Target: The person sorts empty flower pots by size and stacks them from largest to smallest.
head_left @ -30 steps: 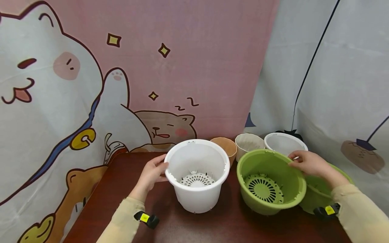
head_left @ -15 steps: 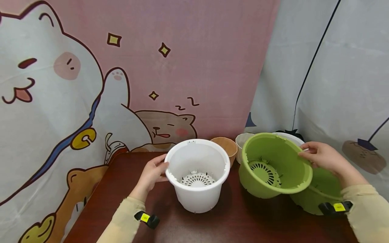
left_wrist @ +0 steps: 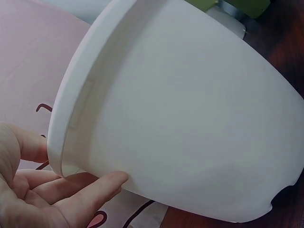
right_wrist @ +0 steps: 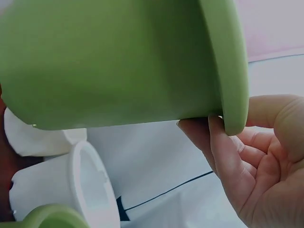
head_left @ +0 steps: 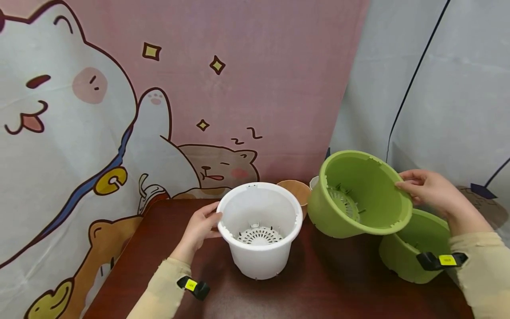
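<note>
A white plastic pot (head_left: pixel 260 261) with a slotted bottom stands on the table, its mouth facing up. My left hand (head_left: pixel 200 227) grips its rim at the left side; in the left wrist view the thumb and fingers lie on either side of the white rim (left_wrist: pixel 71 95). Off the table on the right, a green pot (head_left: pixel 338 219) tilts with its mouth toward the right. My right hand (head_left: pixel 436 195) pinches the rim of this pot, and in the right wrist view fingertips (right_wrist: pixel 216 137) press below the rim. Its far contents are bare slots.
A second green pot (head_left: pixel 410 261) stands on the dark red table (head_left: pixel 318 292) below my right hand. Behind the white pot is an orange pot (head_left: pixel 296 191). The right wrist view shows another white pot (right_wrist: pixel 45 183) and an off-white one (right_wrist: pixel 35 135).
My right hand has lifted the green pot up and slightly rightward, tilting it more. The left hand and the white pot have stayed in place.
</note>
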A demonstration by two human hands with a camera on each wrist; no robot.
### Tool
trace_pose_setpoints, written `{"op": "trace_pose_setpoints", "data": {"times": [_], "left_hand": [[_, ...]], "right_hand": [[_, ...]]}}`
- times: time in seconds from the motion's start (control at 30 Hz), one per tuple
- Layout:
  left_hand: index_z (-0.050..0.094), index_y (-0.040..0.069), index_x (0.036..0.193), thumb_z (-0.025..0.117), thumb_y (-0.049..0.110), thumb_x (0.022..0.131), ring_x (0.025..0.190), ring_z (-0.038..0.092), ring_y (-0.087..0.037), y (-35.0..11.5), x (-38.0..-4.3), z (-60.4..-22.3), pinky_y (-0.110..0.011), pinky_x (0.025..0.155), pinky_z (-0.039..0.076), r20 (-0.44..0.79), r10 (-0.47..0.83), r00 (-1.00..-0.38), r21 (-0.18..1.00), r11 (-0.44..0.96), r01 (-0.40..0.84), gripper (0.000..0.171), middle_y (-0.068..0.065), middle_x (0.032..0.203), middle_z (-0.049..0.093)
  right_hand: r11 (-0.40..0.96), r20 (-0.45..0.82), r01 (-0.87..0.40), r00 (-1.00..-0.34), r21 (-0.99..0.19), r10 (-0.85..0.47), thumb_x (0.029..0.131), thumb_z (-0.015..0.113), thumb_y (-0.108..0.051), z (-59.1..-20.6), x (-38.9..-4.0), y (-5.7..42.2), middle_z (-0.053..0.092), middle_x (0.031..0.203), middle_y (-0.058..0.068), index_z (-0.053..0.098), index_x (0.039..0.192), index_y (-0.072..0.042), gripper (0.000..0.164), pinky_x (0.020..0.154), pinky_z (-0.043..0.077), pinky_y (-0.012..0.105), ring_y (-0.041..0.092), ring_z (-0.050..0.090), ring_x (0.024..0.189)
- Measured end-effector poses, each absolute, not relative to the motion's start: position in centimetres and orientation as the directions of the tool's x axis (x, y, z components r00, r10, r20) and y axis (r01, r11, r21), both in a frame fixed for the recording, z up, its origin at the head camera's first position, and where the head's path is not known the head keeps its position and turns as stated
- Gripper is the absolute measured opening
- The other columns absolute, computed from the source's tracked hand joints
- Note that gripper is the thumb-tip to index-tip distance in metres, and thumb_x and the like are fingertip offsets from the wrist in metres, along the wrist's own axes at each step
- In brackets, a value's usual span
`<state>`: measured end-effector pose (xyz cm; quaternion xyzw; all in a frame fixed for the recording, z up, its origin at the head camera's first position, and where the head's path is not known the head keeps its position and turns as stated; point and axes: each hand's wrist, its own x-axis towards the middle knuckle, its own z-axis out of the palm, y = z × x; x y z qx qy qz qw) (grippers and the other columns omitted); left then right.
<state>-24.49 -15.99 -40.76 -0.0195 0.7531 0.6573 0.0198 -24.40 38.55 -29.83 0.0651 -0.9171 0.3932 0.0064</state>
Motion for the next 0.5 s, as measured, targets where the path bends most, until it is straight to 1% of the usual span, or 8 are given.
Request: {"op": "trace_pose_setpoints", "data": {"times": [0.17, 0.4, 0.47, 0.5], "left_hand": [[0.053, 0.004, 0.142, 0.058, 0.010, 0.099, 0.090, 0.069, -0.029, -16.0, -24.4, -40.6, -0.046, 0.068, 0.060, -0.057, -0.004, -0.998, 0.989, 0.138, -0.057, 0.043, -0.026, 0.128, 0.059], [0.053, 0.005, 0.142, 0.059, 0.011, 0.099, 0.094, 0.069, -0.035, -16.0, -24.5, -40.6, -0.046, 0.068, 0.060, -0.065, -0.010, -0.998, 0.988, 0.137, -0.065, 0.044, -0.025, 0.128, 0.059], [0.053, 0.005, 0.142, 0.059, 0.011, 0.099, 0.095, 0.068, -0.037, -16.0, -24.5, -40.7, -0.046, 0.068, 0.060, -0.066, -0.011, -0.998, 0.988, 0.137, -0.067, 0.044, -0.025, 0.128, 0.060], [0.053, 0.005, 0.142, 0.059, 0.011, 0.099, 0.096, 0.068, -0.038, -16.0, -24.5, -40.7, -0.046, 0.068, 0.060, -0.065, -0.011, -0.998, 0.988, 0.138, -0.066, 0.044, -0.025, 0.128, 0.060]], "right_hand": [[0.651, 0.086, -0.128, -0.992, -0.748, -0.096, 0.103, 0.054, -0.017, -28.7, -24.7, 38.1, 0.066, 0.084, -0.007, 0.044, 0.128, 0.017, 0.044, 0.062, 0.057, 0.027, 0.009, 0.062, 0.069], [0.623, 0.087, -0.127, -0.992, -0.772, -0.094, 0.103, 0.055, -0.017, -27.2, -25.1, 37.4, 0.065, 0.083, -0.010, 0.046, 0.127, 0.017, 0.043, 0.065, 0.058, 0.025, 0.007, 0.063, 0.070], [0.606, 0.097, -0.128, -0.992, -0.785, -0.084, 0.102, 0.056, -0.017, -26.8, -25.1, 37.2, 0.065, 0.082, -0.011, 0.053, 0.121, 0.009, 0.032, 0.064, 0.057, 0.024, 0.006, 0.063, 0.071], [0.591, 0.099, -0.128, -0.992, -0.797, -0.082, 0.102, 0.056, -0.016, -26.5, -25.2, 37.2, 0.066, 0.082, -0.012, 0.058, 0.117, 0.003, 0.024, 0.064, 0.057, 0.023, 0.006, 0.063, 0.071]]}}
